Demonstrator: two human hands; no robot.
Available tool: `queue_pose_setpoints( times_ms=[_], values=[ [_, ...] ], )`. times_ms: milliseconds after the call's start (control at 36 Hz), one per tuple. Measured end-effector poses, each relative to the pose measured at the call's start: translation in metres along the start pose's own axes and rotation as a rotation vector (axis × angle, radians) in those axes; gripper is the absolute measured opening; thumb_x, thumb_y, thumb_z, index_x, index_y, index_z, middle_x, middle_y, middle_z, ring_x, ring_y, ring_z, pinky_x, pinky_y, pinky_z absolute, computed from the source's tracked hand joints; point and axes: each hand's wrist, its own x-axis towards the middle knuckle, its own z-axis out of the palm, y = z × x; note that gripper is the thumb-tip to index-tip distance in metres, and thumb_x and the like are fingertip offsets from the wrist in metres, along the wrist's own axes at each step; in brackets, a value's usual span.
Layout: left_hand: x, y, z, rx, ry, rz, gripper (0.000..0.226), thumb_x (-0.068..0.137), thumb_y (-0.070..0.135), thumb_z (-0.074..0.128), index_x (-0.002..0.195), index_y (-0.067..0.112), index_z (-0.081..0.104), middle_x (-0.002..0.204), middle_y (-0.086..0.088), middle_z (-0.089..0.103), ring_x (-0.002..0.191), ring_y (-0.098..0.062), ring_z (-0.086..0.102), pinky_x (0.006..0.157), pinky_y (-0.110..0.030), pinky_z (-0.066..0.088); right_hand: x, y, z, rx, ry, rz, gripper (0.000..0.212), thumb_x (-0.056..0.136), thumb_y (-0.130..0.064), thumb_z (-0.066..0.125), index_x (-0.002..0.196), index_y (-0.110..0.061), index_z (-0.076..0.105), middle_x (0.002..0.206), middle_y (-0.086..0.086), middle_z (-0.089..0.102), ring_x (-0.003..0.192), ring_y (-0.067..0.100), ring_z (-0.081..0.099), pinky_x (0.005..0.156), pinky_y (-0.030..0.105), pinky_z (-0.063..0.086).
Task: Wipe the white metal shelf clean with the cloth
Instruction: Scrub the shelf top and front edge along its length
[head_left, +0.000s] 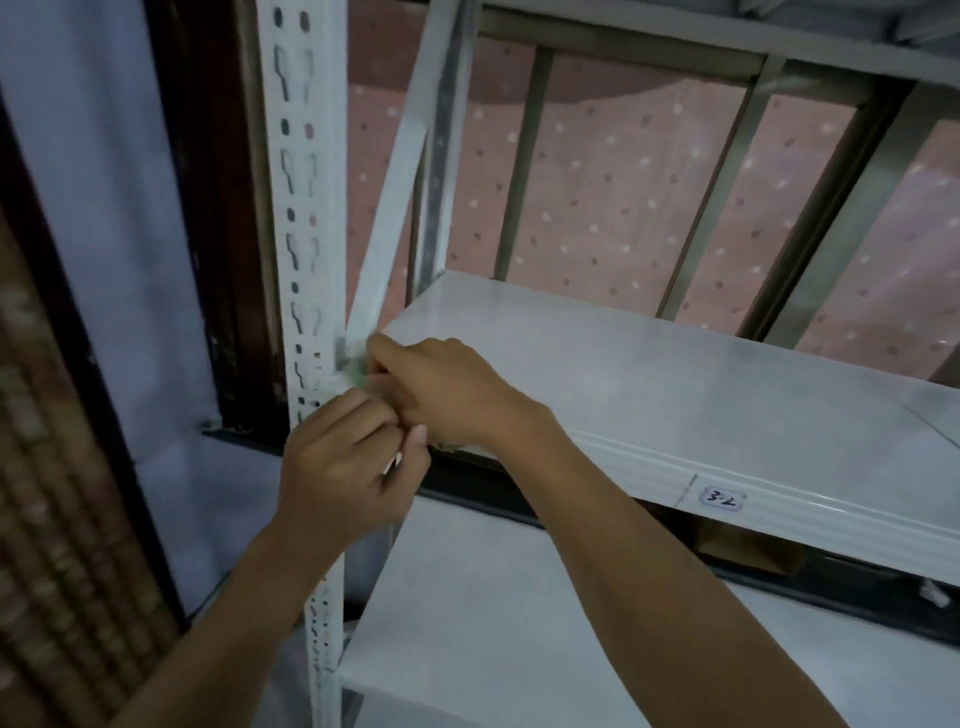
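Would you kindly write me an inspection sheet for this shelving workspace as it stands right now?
Surface: white metal shelf bare on top, faintly smudged; a lower shelf sits beneath.
Job's things: cloth, a small pale green-tinted wad, pressed at the shelf's front-left corner against the perforated upright.
Clutter: handwritten label on the shelf's front edge; a brown box, partly hidden under the shelf.
Grips: right hand closed on the cloth; left hand curled at the upright just below, contents unclear.
Cables: nothing seen.
Surroundings: pink dotted curtain behind window bars; dark frame on the left.
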Motion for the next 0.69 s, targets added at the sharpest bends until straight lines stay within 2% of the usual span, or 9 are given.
queue_pose_setpoints(
  times_ms=[56, 83, 167, 222, 306, 417, 500, 583, 694],
  values=[
    [0.002, -0.003, -0.009, 0.023, 0.053, -0.008, 0.042, 0.088, 0.0, 0.063, 0.047, 0.002, 0.053, 0.054, -0.012, 0.057, 0.055, -0.028, 0.053, 0.064, -0.024, 0.042, 0.004, -0.016, -0.005, 0.022, -0.029, -0.132, 0.018, 0.085, -0.017, 0.054, 0.096, -0.018, 0.041, 0.064, -0.001, 0.047, 0.056, 0.021, 0.048, 0.05, 0.035, 0.037],
    [0.003, -0.005, -0.013, 0.021, 0.065, -0.015, 0.043, 0.088, -0.002, 0.062, 0.046, 0.002, 0.053, 0.052, -0.012, 0.056, 0.053, -0.028, 0.052, 0.061, -0.025, 0.042, 0.004, -0.019, -0.006, 0.023, -0.018, -0.157, 0.02, 0.083, -0.015, 0.057, 0.097, -0.016, 0.041, 0.066, 0.0, 0.047, 0.057, 0.022, 0.048, 0.049, 0.035, 0.036],
    [0.007, -0.006, -0.024, 0.005, 0.07, -0.029, 0.048, 0.09, -0.005, 0.058, 0.044, 0.005, 0.046, 0.047, -0.009, 0.044, 0.045, -0.025, 0.04, 0.048, -0.031, 0.032, 0.001, -0.009, -0.005, 0.053, 0.09, -0.098, 0.022, 0.09, -0.017, 0.057, 0.094, -0.018, 0.036, 0.07, 0.006, 0.055, 0.059, 0.028, 0.05, 0.05, 0.036, 0.04],
    [0.009, -0.005, -0.027, 0.01, 0.054, -0.019, 0.05, 0.09, -0.004, 0.057, 0.044, 0.007, 0.042, 0.045, -0.007, 0.039, 0.044, -0.024, 0.035, 0.049, -0.03, 0.025, -0.003, 0.003, -0.006, 0.067, 0.157, -0.072, 0.019, 0.096, -0.023, 0.049, 0.092, -0.022, 0.031, 0.071, 0.007, 0.057, 0.058, 0.029, 0.049, 0.052, 0.04, 0.044],
    [0.012, -0.003, -0.026, 0.007, 0.031, -0.005, 0.052, 0.091, -0.002, 0.057, 0.043, 0.007, 0.04, 0.045, -0.007, 0.036, 0.044, -0.023, 0.033, 0.05, -0.028, 0.022, -0.011, 0.023, -0.019, 0.12, 0.233, -0.027, 0.013, 0.1, -0.026, 0.044, 0.094, -0.016, 0.039, 0.067, 0.005, 0.056, 0.056, 0.026, 0.048, 0.054, 0.039, 0.044],
    [0.018, 0.0, -0.02, 0.023, -0.003, 0.018, 0.051, 0.091, 0.0, 0.059, 0.044, 0.007, 0.04, 0.045, -0.006, 0.038, 0.045, -0.023, 0.035, 0.048, -0.029, 0.026, -0.019, 0.059, -0.038, 0.183, 0.319, 0.06, 0.009, 0.099, -0.022, 0.047, 0.095, -0.014, 0.047, 0.067, 0.004, 0.058, 0.059, 0.026, 0.052, 0.056, 0.038, 0.044],
    [0.019, 0.0, -0.009, 0.065, -0.043, 0.028, 0.046, 0.091, 0.004, 0.06, 0.048, 0.007, 0.045, 0.05, -0.005, 0.046, 0.048, -0.024, 0.041, 0.047, -0.034, 0.038, -0.02, 0.094, -0.051, 0.185, 0.317, 0.161, 0.006, 0.098, -0.022, 0.048, 0.094, -0.018, 0.047, 0.072, 0.008, 0.062, 0.064, 0.028, 0.057, 0.06, 0.039, 0.049],
    [0.021, 0.0, 0.004, 0.078, -0.072, 0.0, 0.036, 0.092, 0.007, 0.06, 0.055, 0.005, 0.058, 0.062, -0.006, 0.061, 0.056, -0.025, 0.054, 0.055, -0.039, 0.049, -0.016, 0.138, -0.057, 0.154, 0.281, 0.289, 0.005, 0.1, -0.022, 0.045, 0.096, -0.02, 0.048, 0.077, 0.01, 0.064, 0.068, 0.029, 0.059, 0.064, 0.037, 0.051],
    [0.024, 0.002, 0.022, 0.055, -0.07, -0.028, 0.026, 0.09, 0.009, 0.061, 0.066, 0.004, 0.069, 0.072, -0.006, 0.069, 0.064, -0.025, 0.063, 0.061, -0.04, 0.053, -0.002, 0.196, -0.039, 0.103, 0.218, 0.421, 0.01, 0.1, -0.021, 0.041, 0.101, -0.016, 0.05, 0.077, 0.011, 0.064, 0.066, 0.03, 0.059, 0.061, 0.031, 0.045]
  ],
)
